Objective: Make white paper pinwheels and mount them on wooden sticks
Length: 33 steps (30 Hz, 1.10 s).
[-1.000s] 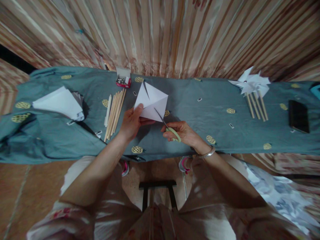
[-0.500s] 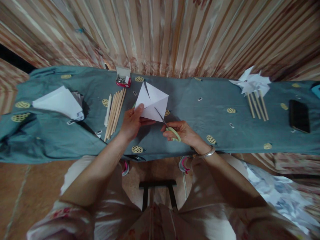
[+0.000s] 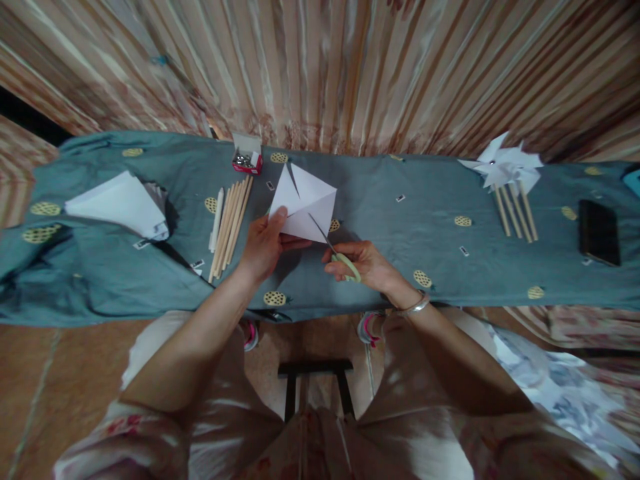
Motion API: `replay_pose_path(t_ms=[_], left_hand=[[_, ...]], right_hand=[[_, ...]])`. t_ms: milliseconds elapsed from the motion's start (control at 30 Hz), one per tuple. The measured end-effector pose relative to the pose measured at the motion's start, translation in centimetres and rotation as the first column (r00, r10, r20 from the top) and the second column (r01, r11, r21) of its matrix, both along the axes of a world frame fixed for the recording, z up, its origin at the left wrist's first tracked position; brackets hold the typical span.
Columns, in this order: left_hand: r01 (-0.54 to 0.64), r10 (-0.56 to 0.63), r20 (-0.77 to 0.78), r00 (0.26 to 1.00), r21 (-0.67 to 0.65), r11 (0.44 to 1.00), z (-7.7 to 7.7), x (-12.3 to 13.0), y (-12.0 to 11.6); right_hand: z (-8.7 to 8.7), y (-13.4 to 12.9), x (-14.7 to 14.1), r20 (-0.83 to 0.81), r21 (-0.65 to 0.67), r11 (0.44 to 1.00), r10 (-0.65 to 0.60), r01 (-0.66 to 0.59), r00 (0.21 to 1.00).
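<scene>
A square of white paper (image 3: 315,190) with creases and a slit near its upper left corner is held over the cloth-covered table. My left hand (image 3: 264,245) pinches its lower left part, thumb on top and fingers beneath. Green-handled scissors (image 3: 347,266) are in my right hand (image 3: 367,267), fingers closed round the handles. Their blades point up and left, at the paper's lower right edge, and reach in toward its middle.
Wooden sticks (image 3: 233,227) and a white stick (image 3: 217,220) lie left of my left hand. Behind them stands a red box (image 3: 247,162) of small metal pieces. Stacked white paper (image 3: 117,203) is far left. Paper pinwheels (image 3: 510,165) and a black phone (image 3: 599,232) lie right.
</scene>
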<state>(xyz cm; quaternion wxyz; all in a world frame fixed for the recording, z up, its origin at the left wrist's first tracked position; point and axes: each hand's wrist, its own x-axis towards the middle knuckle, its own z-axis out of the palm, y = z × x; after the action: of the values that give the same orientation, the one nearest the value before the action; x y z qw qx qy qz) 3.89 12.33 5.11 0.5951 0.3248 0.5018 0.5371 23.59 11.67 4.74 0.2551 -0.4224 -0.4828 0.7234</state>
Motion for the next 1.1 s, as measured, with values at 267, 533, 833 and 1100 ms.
replay_pose_path(t_ms=[267, 533, 833, 1100], left_hand=[[0.001, -0.001, -0.023, 1.000, 0.001, 1.000, -0.1, -0.2, 0.0], [-0.048, 0.048, 0.006, 0.999, -0.009, 0.999, 0.6, -0.9, 0.7], [-0.071, 0.076, 0.098, 0.992, -0.056, 0.996, 1.5, -1.2, 1.0], [0.017, -0.016, 0.023, 1.000, -0.059, 0.998, -0.1, -0.9, 0.9]], right_hand=[[0.1, -0.1, 0.1, 0.000, -0.011, 0.999, 0.044, -0.044, 0.999], [0.9, 0.1, 1.2, 0.047, 0.032, 0.985, 0.171, -0.172, 0.984], [1.4, 1.0, 4.2, 0.142, 0.049, 0.980, 0.185, -0.193, 0.973], [0.8, 2.7, 4.6, 0.051, 0.253, 0.925, -0.305, 0.283, 0.951]])
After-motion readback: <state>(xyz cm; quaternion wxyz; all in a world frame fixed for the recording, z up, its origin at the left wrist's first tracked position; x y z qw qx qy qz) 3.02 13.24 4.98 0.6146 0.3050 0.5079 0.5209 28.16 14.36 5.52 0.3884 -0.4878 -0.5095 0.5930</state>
